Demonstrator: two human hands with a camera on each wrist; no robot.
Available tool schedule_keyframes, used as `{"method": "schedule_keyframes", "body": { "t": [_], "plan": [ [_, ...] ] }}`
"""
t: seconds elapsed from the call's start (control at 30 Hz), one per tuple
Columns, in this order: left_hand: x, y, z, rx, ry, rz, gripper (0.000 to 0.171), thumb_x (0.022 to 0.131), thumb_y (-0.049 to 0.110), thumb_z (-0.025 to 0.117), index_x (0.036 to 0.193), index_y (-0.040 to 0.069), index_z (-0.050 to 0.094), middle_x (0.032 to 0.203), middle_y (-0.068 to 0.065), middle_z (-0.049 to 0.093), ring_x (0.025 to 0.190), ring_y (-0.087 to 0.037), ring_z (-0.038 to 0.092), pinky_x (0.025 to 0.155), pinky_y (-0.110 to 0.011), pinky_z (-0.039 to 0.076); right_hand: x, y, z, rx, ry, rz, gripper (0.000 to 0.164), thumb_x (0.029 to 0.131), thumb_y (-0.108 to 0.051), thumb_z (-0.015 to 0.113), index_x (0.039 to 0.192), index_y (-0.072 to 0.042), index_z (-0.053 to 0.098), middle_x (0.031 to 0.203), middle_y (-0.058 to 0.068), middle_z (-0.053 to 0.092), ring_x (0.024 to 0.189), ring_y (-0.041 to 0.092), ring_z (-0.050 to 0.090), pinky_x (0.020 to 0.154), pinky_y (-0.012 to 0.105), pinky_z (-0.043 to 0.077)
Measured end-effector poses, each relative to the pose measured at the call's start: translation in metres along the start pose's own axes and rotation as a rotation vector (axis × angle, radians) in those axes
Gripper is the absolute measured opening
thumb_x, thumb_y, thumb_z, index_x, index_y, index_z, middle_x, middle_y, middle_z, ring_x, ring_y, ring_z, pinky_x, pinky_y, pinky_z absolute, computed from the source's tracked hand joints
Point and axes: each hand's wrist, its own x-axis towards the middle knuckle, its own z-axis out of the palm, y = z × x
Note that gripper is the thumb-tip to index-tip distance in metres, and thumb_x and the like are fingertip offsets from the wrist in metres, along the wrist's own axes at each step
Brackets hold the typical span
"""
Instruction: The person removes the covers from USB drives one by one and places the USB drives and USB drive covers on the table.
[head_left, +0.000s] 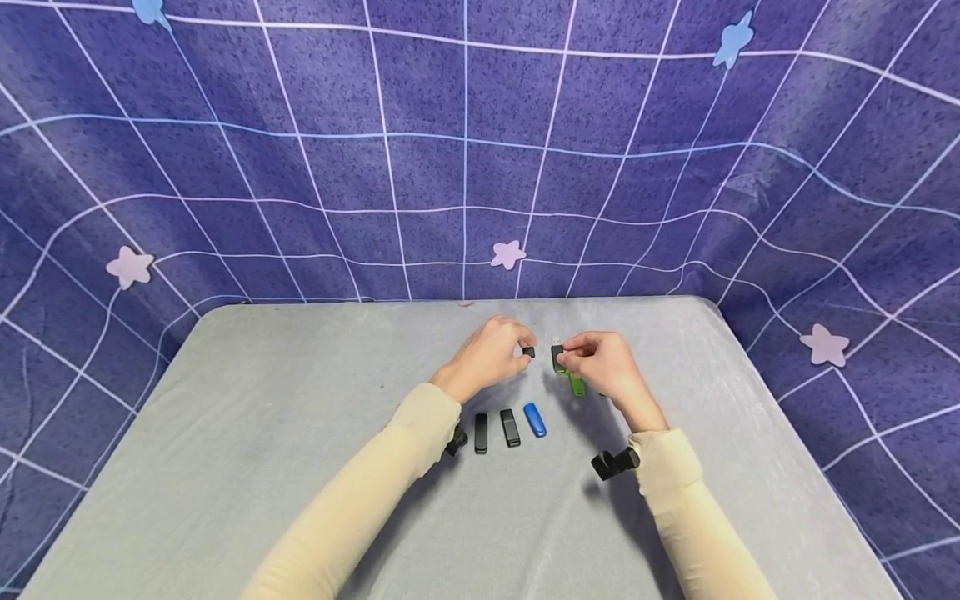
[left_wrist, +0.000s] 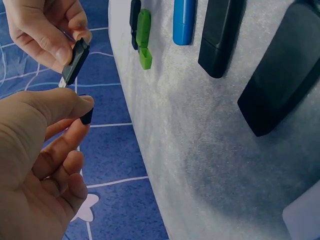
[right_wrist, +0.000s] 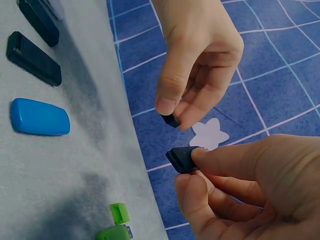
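Above the grey table (head_left: 300,433), my left hand (head_left: 523,351) pinches a small black cap (head_left: 529,352) between thumb and forefinger. A short gap to its right, my right hand (head_left: 566,358) grips a black USB stick (head_left: 557,357). In the left wrist view the stick (left_wrist: 75,61) shows its bare metal plug, pointing toward the cap (left_wrist: 86,116). The right wrist view shows the cap (right_wrist: 171,120) just above the stick's end (right_wrist: 182,159), the two apart.
On the table below the hands lie a green stick (head_left: 576,384) with its green cap (left_wrist: 145,58) off beside it, a blue stick (head_left: 535,419) and two black sticks (head_left: 510,427) (head_left: 481,432). A purple grid cloth (head_left: 465,150) hangs behind.
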Motion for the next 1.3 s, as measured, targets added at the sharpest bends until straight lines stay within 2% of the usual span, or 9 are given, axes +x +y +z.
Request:
{"method": "schedule_keyframes", "body": {
  "t": [0.27,0.4,0.63,0.77,1.0,1.3],
  "plan": [
    [-0.004,-0.005,0.008,-0.001,-0.019,-0.027,0.022,0.091,0.014,0.076,0.113,0.012,0.078,0.109,-0.002,0.075,0.109,-0.022,0.066,0.100,-0.035,0.051,0.000,0.006,0.006,-0.002,0.002,0.028,0.019,0.089,-0.005,0.077,0.103,0.007,0.074,0.085,0.018,0.076,0.069,0.023,0.073,0.061,0.034,0.059],
    [-0.004,-0.007,0.013,0.007,-0.037,-0.032,0.021,0.091,0.015,0.075,0.112,0.014,0.078,0.109,0.000,0.075,0.110,-0.021,0.066,0.100,-0.035,0.052,0.001,0.010,0.009,-0.027,0.013,0.030,0.018,0.088,-0.005,0.078,0.101,0.006,0.074,0.083,0.017,0.076,0.069,0.025,0.073,0.056,0.027,0.056],
    [-0.002,-0.006,0.019,0.006,-0.061,-0.055,0.020,0.091,0.015,0.075,0.111,0.014,0.078,0.110,-0.001,0.075,0.110,-0.020,0.067,0.099,-0.035,0.053,0.003,0.016,0.011,-0.039,0.025,0.041,0.019,0.088,-0.005,0.078,0.102,0.006,0.074,0.084,0.017,0.077,0.064,0.012,0.070,0.055,0.022,0.054],
    [0.000,-0.007,0.023,0.008,-0.068,-0.069,0.019,0.091,0.016,0.076,0.109,0.014,0.079,0.108,0.000,0.075,0.108,-0.019,0.068,0.096,-0.034,0.054,0.004,0.018,0.013,-0.054,0.044,0.031,0.019,0.086,-0.003,0.079,0.101,0.006,0.073,0.084,0.018,0.076,0.062,0.014,0.069,0.053,0.023,0.053],
    [0.001,-0.007,0.029,0.002,-0.085,-0.099,0.020,0.090,0.018,0.077,0.110,0.014,0.079,0.108,-0.001,0.076,0.103,-0.017,0.070,0.092,-0.033,0.056,0.001,0.021,0.025,-0.237,0.073,-0.040,0.021,0.082,-0.004,0.081,0.100,0.003,0.073,0.077,0.013,0.075,0.058,0.009,0.063,0.056,0.024,0.051],
    [0.005,0.000,0.033,0.009,-0.123,-0.089,0.020,0.090,0.015,0.076,0.110,0.012,0.077,0.110,-0.003,0.076,0.104,-0.019,0.071,0.091,-0.034,0.057,0.000,0.022,0.035,-0.296,0.101,0.011,0.023,0.080,-0.002,0.083,0.101,0.003,0.073,0.080,0.014,0.076,0.068,0.021,0.071,0.060,0.028,0.054]
  ]
}}
